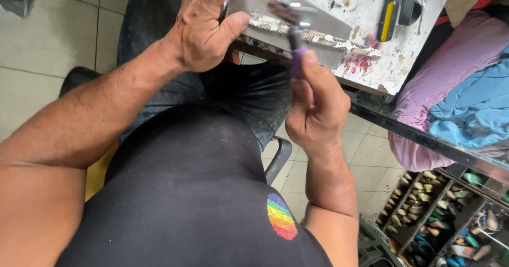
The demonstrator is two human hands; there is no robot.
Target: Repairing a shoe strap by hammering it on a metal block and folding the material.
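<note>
One hammer (pixel 292 20) is in play, with a shiny metal head and a purple handle. One glittery strip (pixel 318 35) of silver sequin-like material lies across one grey metal plate (pixel 339 31), which rests at the near edge of the paint-stained bench (pixel 366 2). Two hands work here.

The right hand (pixel 315 105) is raised from below, wrist bent back, its fingers (pixel 305 95) wrapped tight round the purple handle low down, so the hammer stands nearly upright with its head just above or touching the strip; which of the two cannot be told, as the head is blurred. The left hand (pixel 204 28) reaches in from the left with the forearm stretched diagonally across the lap. Its thumb presses flat on the left end of the strip, pinning it to the plate, while the other fingers curl over the plate's far side, mostly hidden, so how firmly they grip cannot be told.

Further back on the bench lies one yellow-and-black tool (pixel 389 7), well apart from the hands. To the right, beyond the bench, one heap of pink and blue cloth (pixel 461 81) rests on a lower shelf. Below it, one divided tray (pixel 424 203) holds many small pale and green pieces, too many and too small to count. The person wears a black shirt with one rainbow patch (pixel 281 216).
</note>
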